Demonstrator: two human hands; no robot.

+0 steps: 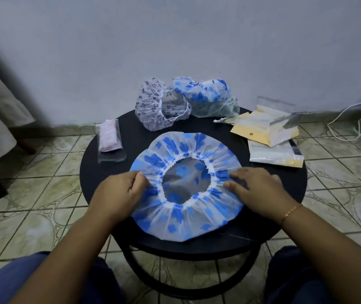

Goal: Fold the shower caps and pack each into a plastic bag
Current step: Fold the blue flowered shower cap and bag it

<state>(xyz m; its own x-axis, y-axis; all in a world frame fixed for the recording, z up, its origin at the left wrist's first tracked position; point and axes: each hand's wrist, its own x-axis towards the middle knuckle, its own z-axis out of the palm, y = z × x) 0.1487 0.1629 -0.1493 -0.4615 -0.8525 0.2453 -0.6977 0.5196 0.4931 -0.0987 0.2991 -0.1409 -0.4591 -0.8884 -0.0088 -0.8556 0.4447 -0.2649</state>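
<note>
Looking down from the head view: one pink cap (108,139) sits bagged on the round table (280,185). A blue cap (186,207) lies flat, unfolded; the left hand (122,187) pinches its edge, the right hand (256,187) presses with straight fingers. Two caps (184,99) and spare bags (271,139) wait.

Bare black table (100,172) shows left of the spread blue-flowered cap (175,220), with a bagged cap (109,139) further back. Two loose caps (184,99) crowd the far edge, and plastic bags (269,137) fill the right side.
</note>
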